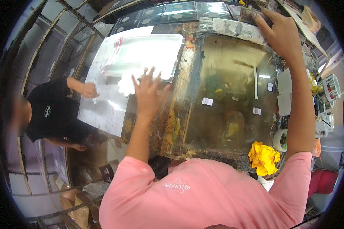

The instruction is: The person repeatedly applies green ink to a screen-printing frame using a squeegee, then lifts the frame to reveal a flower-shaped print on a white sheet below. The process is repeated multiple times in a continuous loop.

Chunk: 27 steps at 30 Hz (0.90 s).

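Observation:
My left hand [151, 89] is over the left part of the worktable, fingers spread and a little blurred by motion. Beneath and beside its fingertips are a white flower shape [127, 86] on a dark sheet and the edge of a clear, glossy sheet or tray [141, 53]. At the far right, my right hand [281, 32] is curled over a dark, worn edge piece [250, 16] at the end of a paint-stained pale bar [235, 28]. What its fingers hold is partly hidden. Below that bar lies a yellowish, glassy panel [225, 126].
Another person in black [53, 110] stands at the left, one fist near a white board [103, 110]. A crumpled yellow cloth [263, 158], a tape roll [281, 140] and several tubs [330, 87] are at the right. Dark flower-patterned sheets [179, 11] line the back.

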Tool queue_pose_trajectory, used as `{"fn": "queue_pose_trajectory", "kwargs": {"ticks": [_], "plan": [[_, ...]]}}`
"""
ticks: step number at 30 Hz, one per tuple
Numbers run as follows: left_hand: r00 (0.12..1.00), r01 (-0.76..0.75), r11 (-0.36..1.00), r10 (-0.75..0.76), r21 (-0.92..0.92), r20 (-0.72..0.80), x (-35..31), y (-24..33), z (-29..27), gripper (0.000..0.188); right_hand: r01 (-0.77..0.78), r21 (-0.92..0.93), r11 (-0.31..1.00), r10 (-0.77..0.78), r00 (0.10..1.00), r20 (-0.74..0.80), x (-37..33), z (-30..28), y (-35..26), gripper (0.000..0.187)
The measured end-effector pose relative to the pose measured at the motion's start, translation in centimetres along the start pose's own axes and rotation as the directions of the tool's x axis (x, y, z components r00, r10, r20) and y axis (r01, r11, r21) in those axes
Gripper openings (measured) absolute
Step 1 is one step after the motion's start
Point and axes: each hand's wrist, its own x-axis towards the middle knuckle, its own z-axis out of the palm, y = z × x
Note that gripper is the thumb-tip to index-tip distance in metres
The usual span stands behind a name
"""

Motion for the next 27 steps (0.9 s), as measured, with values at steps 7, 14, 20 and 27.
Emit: {"fn": "queue_pose_trajectory", "kwargs": {"ticks": [7, 14, 20, 27], "plan": [[0.97, 0.067, 0.982, -0.106, 0.176, 0.219, 2.5, 1.6, 4.6, 0.047, 0.084, 0.007, 0.996, -0.084, 0.994, -0.069, 0.5, -0.2, 0.5, 0.052], [0.979, 0.196, 0.948, -0.203, -0.25, -0.004, 4.9, 2.4, 4.1, 0.025, 0.024, 0.034, 0.999, -0.022, 0.996, -0.082, 0.3, -1.5, 0.0, 0.046], [0.998, 0.042, 0.943, -0.027, -0.329, 0.048, 8.3, 9.8, 2.3, 0.028, 0.052, 0.016, 0.999, -0.051, 0.996, -0.069, 0.9, -1.8, 1.2, 0.05], [0.939, -0.025, 0.897, 0.172, -0.441, 0.296, 7.6, 24.5, 7.4, 0.043, 0.062, -0.004, 0.998, -0.062, 0.996, -0.067, 0.1, -0.9, 2.6, 0.054]]}}
